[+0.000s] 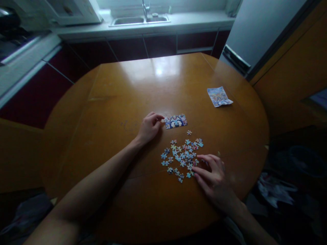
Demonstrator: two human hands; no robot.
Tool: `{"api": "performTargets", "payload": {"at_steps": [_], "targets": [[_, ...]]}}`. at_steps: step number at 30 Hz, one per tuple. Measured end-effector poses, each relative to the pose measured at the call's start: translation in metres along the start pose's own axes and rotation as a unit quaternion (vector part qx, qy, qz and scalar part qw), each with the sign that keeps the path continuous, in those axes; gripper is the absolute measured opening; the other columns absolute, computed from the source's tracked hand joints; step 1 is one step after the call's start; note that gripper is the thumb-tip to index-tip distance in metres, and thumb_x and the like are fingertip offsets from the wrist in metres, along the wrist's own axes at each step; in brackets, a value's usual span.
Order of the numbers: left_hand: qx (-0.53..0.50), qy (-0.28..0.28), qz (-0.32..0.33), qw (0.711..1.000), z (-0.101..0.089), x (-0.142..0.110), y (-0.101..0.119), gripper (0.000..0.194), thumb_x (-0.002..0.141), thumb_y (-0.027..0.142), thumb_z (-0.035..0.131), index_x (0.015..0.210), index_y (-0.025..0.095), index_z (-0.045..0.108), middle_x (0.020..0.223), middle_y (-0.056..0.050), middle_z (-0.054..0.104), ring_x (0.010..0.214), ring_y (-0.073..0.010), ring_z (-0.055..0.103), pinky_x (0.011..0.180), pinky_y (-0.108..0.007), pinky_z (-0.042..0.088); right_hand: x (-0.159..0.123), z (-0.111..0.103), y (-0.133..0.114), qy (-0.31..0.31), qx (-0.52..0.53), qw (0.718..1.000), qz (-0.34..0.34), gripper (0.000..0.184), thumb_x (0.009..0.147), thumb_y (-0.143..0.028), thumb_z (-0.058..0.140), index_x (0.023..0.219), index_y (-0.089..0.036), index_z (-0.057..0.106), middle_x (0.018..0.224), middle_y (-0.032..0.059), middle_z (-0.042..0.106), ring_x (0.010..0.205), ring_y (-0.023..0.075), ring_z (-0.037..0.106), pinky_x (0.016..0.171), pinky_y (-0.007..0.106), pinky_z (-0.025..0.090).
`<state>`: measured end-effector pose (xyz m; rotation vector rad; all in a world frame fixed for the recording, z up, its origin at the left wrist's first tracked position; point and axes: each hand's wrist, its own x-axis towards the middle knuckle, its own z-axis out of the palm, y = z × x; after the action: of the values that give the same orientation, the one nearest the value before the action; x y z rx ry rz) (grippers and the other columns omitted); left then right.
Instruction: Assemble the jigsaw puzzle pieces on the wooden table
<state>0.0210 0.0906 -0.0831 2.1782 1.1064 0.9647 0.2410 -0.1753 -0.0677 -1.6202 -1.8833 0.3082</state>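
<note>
A partly assembled jigsaw puzzle (176,121) lies flat on the wooden table, showing a blue-and-white cartoon face. At its left edge is my left hand (150,127), its fingers bent and drawn together; whatever is between the tips is hidden. Nearer to me spreads a loose pile of jigsaw pieces (186,154), mostly light blue, white and multicoloured. My right hand (213,173) reaches into the right side of this pile, thumb and fingers apart, fingertips among the pieces. One single piece (189,132) sits between the pile and the assembled part.
A creased printed picture sheet (219,97) lies at the right of the oval wooden table (114,98). Beyond the table runs a counter with a double sink (140,20). A refrigerator (263,30) stands at the back right, with a plastic bag (274,187) low on the right.
</note>
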Motion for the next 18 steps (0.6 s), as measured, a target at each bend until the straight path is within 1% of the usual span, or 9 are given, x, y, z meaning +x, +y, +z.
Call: {"api": "performTargets", "payload": {"at_steps": [2,4,6,10,18], "targets": [[0.001,0.001,-0.001,1.000,-0.0003,0.0000,0.0003,0.025,0.080,0.003,0.055,0.089,0.018,0.072,0.086,-0.003,0.063,0.077,-0.0151,0.058,0.071,-0.030,0.048,0.0008,-0.0006,-0.0019,-0.012,0.000,1.000,-0.010,0.020,0.093,-0.019,0.062,0.106,-0.028,0.075,0.133,0.0083,0.059,0.124,0.0322,0.047,0.098,0.056,0.045],[0.001,0.000,-0.003,1.000,-0.0006,-0.0002,0.0008,0.025,0.080,0.002,0.055,0.089,0.018,0.072,0.085,-0.003,0.062,0.077,-0.0151,0.058,0.072,-0.030,0.048,0.0012,-0.0009,-0.0030,-0.011,0.010,1.000,-0.013,0.018,0.094,-0.019,0.062,0.103,-0.027,0.075,0.132,0.0082,0.059,0.125,0.0321,0.047,0.098,0.056,0.045],[0.002,-0.001,-0.004,1.000,-0.0008,-0.0003,0.0013,0.026,0.079,0.001,0.054,0.089,0.018,0.072,0.085,-0.003,0.062,0.076,-0.0149,0.058,0.071,-0.029,0.048,0.0016,-0.0007,-0.0027,0.003,0.022,1.000,-0.004,0.017,0.094,-0.018,0.061,0.101,-0.026,0.074,0.129,0.0089,0.060,0.123,0.0316,0.048,0.097,0.054,0.046],[-0.002,0.000,-0.002,1.000,-0.0003,-0.0002,0.0019,0.026,0.079,0.001,0.054,0.089,0.018,0.072,0.084,-0.003,0.061,0.075,-0.0149,0.057,0.070,-0.029,0.048,0.0034,0.0006,0.0006,0.036,0.024,0.999,0.021,0.018,0.094,-0.017,0.060,0.103,-0.025,0.074,0.125,0.0092,0.061,0.120,0.0309,0.050,0.096,0.054,0.046],[-0.001,0.001,0.003,1.000,-0.0001,-0.0004,0.0003,0.027,0.079,0.001,0.054,0.089,0.018,0.072,0.085,-0.003,0.062,0.075,-0.0145,0.057,0.069,-0.029,0.047,0.0056,0.0032,-0.0015,0.054,0.019,0.998,0.029,0.016,0.093,-0.017,0.061,0.102,-0.024,0.073,0.123,0.0094,0.062,0.119,0.0305,0.051,0.097,0.054,0.046]]}}
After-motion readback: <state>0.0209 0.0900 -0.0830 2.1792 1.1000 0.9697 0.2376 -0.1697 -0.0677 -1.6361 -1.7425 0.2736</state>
